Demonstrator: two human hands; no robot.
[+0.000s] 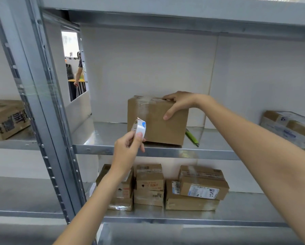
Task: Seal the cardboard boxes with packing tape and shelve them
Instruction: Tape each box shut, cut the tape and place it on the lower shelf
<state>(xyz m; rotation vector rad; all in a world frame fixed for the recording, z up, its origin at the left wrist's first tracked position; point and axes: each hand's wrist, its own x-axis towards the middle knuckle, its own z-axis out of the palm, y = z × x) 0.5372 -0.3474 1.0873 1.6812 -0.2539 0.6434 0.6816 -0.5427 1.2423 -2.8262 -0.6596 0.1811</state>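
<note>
A brown cardboard box [158, 126] stands on the middle metal shelf [165, 151], near its front edge. Clear tape runs across its top and down its front face. My right hand [178, 103] grips the box's top right corner, fingers on top and thumb on the front. My left hand [130, 147] holds a roll of clear packing tape [139, 127] just in front of the box's lower left corner. A strip of tape stretches from the roll up the front face.
A green utility knife [192, 137] lies on the shelf right of the box. Several taped boxes [197, 190] are stacked on the shelf below. More boxes sit at the far right [289, 126] and on the left bay [4, 119]. A person stands in the background doorway [79, 71].
</note>
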